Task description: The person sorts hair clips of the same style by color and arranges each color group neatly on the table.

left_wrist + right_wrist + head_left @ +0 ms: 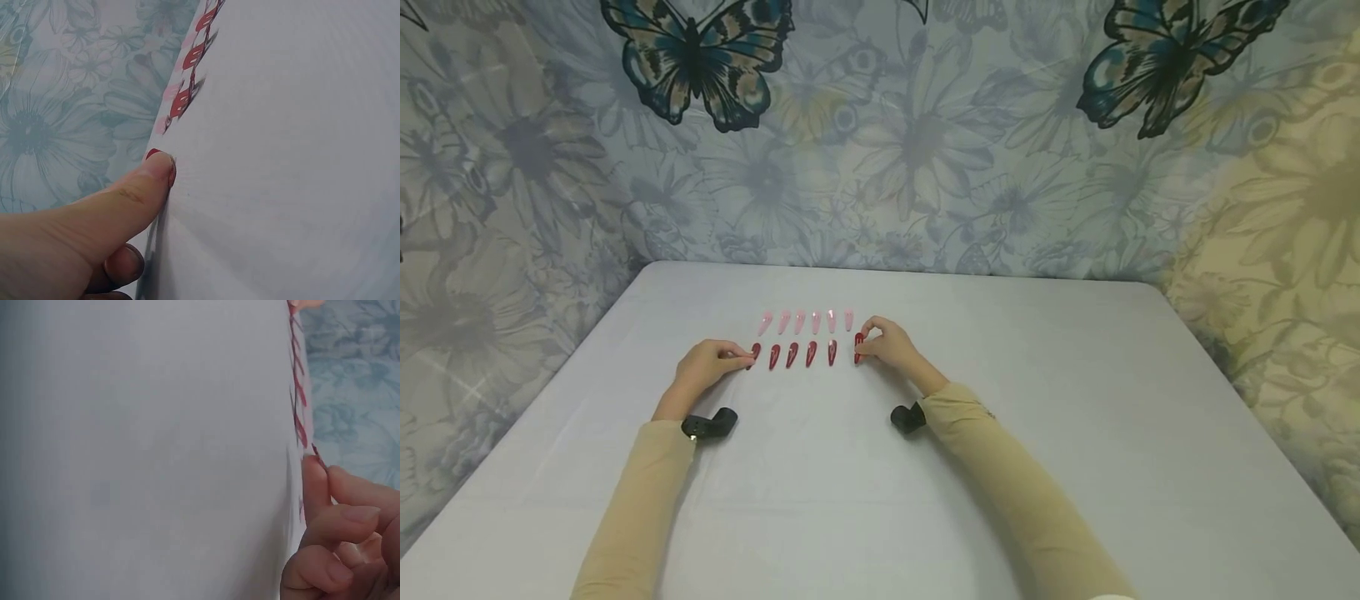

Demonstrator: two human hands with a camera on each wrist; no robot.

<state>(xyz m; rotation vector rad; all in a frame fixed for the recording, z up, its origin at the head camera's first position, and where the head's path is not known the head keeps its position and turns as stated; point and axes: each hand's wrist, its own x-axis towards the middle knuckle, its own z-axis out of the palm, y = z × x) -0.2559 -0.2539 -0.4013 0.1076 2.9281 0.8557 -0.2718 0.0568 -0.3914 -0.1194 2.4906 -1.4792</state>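
Several red snap hair clips (792, 355) lie side by side in a row on the white table. Behind them runs a matching row of pink snap hair clips (800, 322). At the row's left end, my left hand (703, 365) pinches a red hair clip (756, 350); in the left wrist view the thumb (140, 187) covers most of it. At the right end my right hand (891, 343) holds another red hair clip (858, 350) upright between thumb and fingertips, a little apart from its neighbour. Seen from the right wrist, that clip (319, 456) is edge-on.
The white table (820, 500) reaches back to a wall covering (917, 167) with flowers and butterflies. A black wrist camera (711, 423) sits on the left wrist and another black camera (907, 417) on the right. Both forearms, in beige sleeves (1000, 467), extend over the table's front.
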